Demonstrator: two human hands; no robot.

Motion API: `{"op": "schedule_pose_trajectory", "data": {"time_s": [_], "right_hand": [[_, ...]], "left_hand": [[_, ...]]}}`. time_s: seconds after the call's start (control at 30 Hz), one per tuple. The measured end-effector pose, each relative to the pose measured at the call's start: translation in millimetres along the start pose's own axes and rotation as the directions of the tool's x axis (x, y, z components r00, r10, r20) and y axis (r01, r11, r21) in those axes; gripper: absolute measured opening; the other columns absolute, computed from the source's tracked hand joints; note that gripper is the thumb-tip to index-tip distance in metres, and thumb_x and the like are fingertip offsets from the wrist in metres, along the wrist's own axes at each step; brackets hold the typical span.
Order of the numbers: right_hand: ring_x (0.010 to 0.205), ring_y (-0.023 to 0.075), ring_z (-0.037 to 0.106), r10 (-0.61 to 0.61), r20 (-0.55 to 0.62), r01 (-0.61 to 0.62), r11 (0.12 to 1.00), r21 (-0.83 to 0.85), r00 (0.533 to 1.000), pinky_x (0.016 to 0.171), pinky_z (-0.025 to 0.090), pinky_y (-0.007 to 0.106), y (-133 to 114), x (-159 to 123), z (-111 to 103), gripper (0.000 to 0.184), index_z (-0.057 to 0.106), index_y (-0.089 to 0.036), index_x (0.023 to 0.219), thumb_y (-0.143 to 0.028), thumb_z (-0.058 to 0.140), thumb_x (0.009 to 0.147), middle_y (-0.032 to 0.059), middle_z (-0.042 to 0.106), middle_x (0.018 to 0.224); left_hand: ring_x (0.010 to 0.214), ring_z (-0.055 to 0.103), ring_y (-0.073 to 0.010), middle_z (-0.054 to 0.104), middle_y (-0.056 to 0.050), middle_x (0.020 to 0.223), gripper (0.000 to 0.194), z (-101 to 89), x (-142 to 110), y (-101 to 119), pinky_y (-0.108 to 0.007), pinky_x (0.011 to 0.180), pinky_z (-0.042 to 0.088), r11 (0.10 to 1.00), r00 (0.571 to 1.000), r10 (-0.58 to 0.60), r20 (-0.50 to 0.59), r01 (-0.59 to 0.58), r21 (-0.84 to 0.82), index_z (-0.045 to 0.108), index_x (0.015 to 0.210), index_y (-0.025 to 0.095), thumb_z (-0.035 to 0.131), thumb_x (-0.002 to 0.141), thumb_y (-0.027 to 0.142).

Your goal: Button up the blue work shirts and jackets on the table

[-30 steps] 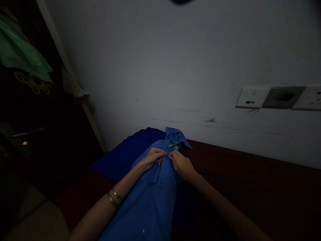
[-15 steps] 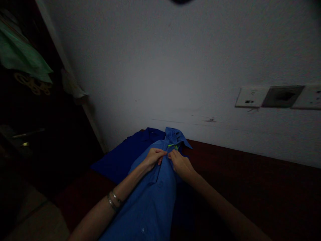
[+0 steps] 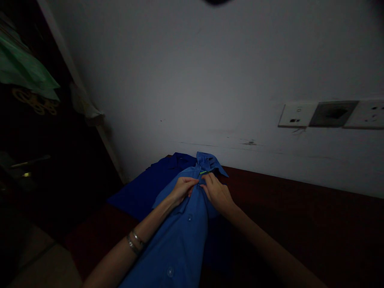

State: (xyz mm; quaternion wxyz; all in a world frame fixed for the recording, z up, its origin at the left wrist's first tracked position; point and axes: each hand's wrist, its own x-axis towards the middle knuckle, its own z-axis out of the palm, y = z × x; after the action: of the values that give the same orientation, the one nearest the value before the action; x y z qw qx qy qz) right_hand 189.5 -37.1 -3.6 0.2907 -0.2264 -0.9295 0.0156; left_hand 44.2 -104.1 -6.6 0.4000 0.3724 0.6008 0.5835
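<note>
A light blue buttoned shirt [image 3: 183, 248] lies lengthwise in front of me, its collar [image 3: 211, 162] toward the wall. My left hand [image 3: 183, 189] pinches the front edge of the shirt a little below the collar. Close beside it, my right hand [image 3: 216, 193] is at the same spot; its thumb touches the cloth and its fingers have spread apart from the thumb. Whatever lies right between the fingertips is too small to make out. Two clear buttons show lower on the shirt front, one button [image 3: 170, 272] near the bottom. A yellow-green strip [image 3: 204, 172] shows inside the collar.
A darker blue collared shirt [image 3: 150, 184] lies under and left of the light one on a dark red tabletop [image 3: 288, 208]. The white wall [image 3: 192, 80] rises behind, with sockets [image 3: 297, 115] at right. A dark door with a handle [image 3: 30, 161] stands at left.
My right hand's fingers have opened away from the thumb and lifted slightly toward the collar. The left hand keeps its pinch. The whole view has shifted slightly.
</note>
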Motion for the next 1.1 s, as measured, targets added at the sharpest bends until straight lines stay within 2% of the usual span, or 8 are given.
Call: {"op": "schedule_pose_trajectory", "data": {"time_s": [0.1, 0.2, 0.53, 0.67, 0.73, 0.83, 0.97, 1.1], "right_hand": [[0.111, 0.0234, 0.046, -0.129, -0.025, 0.131, 0.989, 0.067, 0.991, 0.064, 0.052, 0.029, 8, 2, -2, 0.042, 0.035, -0.022, 0.129, -0.026, 0.041, 0.088, 0.0119, 0.044, 0.127], [0.112, 0.0215, 0.046, -0.233, 0.015, 0.229, 0.966, 0.123, 0.972, 0.076, 0.051, 0.034, 15, 2, 3, 0.046, 0.032, -0.020, 0.133, -0.022, 0.039, 0.088, 0.0117, 0.048, 0.124], [0.094, 0.0177, 0.056, -0.255, -0.031, 0.256, 0.960, 0.110, 0.967, 0.073, 0.048, 0.027, 22, -4, 12, 0.024, 0.055, -0.018, 0.107, -0.023, 0.040, 0.088, 0.0091, 0.061, 0.099], [0.086, 0.0172, 0.056, -0.273, -0.056, 0.278, 0.956, 0.094, 0.960, 0.068, 0.046, 0.025, 26, -5, 13, 0.023, 0.058, -0.017, 0.098, -0.024, 0.039, 0.089, 0.0085, 0.061, 0.089], [0.085, 0.0168, 0.056, -0.297, -0.052, 0.301, 0.950, 0.084, 0.953, 0.067, 0.045, 0.024, 28, -6, 14, 0.023, 0.059, -0.018, 0.095, -0.024, 0.038, 0.089, 0.0081, 0.061, 0.089], [0.085, 0.0159, 0.056, -0.339, -0.015, 0.339, 0.940, 0.028, 0.941, 0.064, 0.043, 0.022, 32, -7, 14, 0.023, 0.059, -0.019, 0.096, -0.023, 0.038, 0.090, 0.0072, 0.061, 0.089], [0.083, 0.0145, 0.056, -0.413, 0.021, 0.414, 0.908, -0.060, 0.910, 0.060, 0.040, 0.020, 38, -9, 16, 0.022, 0.059, -0.020, 0.097, -0.023, 0.037, 0.090, 0.0055, 0.061, 0.090], [0.079, 0.0134, 0.055, -0.452, 0.003, 0.449, 0.885, -0.120, 0.892, 0.056, 0.037, 0.019, 41, -10, 18, 0.024, 0.059, -0.020, 0.092, -0.020, 0.035, 0.090, 0.0048, 0.060, 0.086]], "left_hand": [[0.032, 0.037, -0.0043, 0.047, 0.005, 0.040, 0.023, 0.3, 0, -2, -0.018, 0.034, 0.026, 1.000, 1.000, 0.010, 0.021, -0.010, 0.013, 0.060, 0.062, 0.011, 0.063, 0.068, 0.034], [0.033, 0.039, -0.0043, 0.048, 0.004, 0.043, 0.023, 2.0, -2, -1, -0.017, 0.035, 0.029, 1.000, 0.998, 0.007, 0.058, -0.006, -0.004, 0.059, 0.061, 0.011, 0.064, 0.067, 0.033], [0.044, 0.055, -0.0105, 0.062, -0.005, 0.064, 0.025, -12.4, -1, -2, -0.019, 0.038, 0.039, 0.990, 0.978, -0.004, 0.210, 0.034, -0.138, 0.064, 0.082, 0.008, 0.061, 0.068, 0.028], [0.044, 0.054, -0.0102, 0.062, -0.005, 0.066, 0.025, -17.3, 1, -5, -0.020, 0.040, 0.040, 0.991, 0.980, 0.011, 0.199, 0.016, -0.132, 0.065, 0.082, 0.008, 0.059, 0.068, 0.029], [0.042, 0.050, -0.0079, 0.062, -0.004, 0.066, 0.025, -18.7, 3, -6, -0.020, 0.041, 0.039, 0.997, 0.990, 0.044, 0.135, -0.034, -0.076, 0.065, 0.082, 0.008, 0.061, 0.067, 0.028], [0.047, 0.051, -0.0078, 0.063, -0.004, 0.069, 0.023, -18.6, 6, -7, -0.020, 0.048, 0.042, 0.974, 0.984, 0.163, 0.074, -0.173, 0.148, 0.067, 0.083, 0.010, 0.065, 0.065, 0.024], [0.089, 0.058, -0.0161, 0.064, -0.008, 0.096, 0.017, -14.5, 4, -8, -0.026, 0.081, 0.043, 0.787, 0.884, 0.422, 0.203, -0.468, 0.402, 0.070, 0.084, 0.015, 0.064, 0.067, 0.016], [0.103, 0.053, -0.0173, 0.062, -0.008, 0.107, 0.020, -11.3, 1, -10, -0.029, 0.092, 0.037, 0.702, 0.832, 0.464, 0.304, -0.555, 0.447, 0.069, 0.093, 0.018, 0.058, 0.076, 0.020]]}}
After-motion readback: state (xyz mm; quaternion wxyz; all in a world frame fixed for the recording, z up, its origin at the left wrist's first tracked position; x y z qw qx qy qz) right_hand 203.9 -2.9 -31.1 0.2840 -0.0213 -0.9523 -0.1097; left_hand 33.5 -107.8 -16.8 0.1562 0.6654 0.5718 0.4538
